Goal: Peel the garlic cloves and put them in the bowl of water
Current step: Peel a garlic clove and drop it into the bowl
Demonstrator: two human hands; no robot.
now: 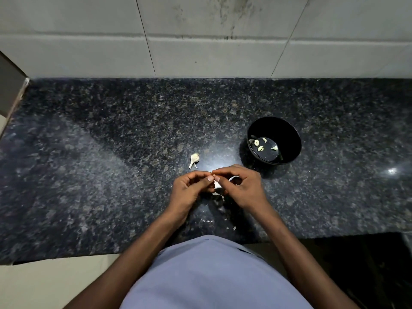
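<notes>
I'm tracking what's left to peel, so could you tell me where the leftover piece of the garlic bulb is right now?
In the head view, the garlic bulb piece lies on the dark countertop, just beyond the left hand and left of the black bowl.

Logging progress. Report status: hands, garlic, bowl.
Left hand and right hand both pinching one garlic clove, peeling. Four cloves in the black bowl. Garlic stub on the counter. Nothing blocks the bowl.

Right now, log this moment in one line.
left hand and right hand: peeling clove | bowl: peeled cloves floating | counter: garlic piece
</notes>
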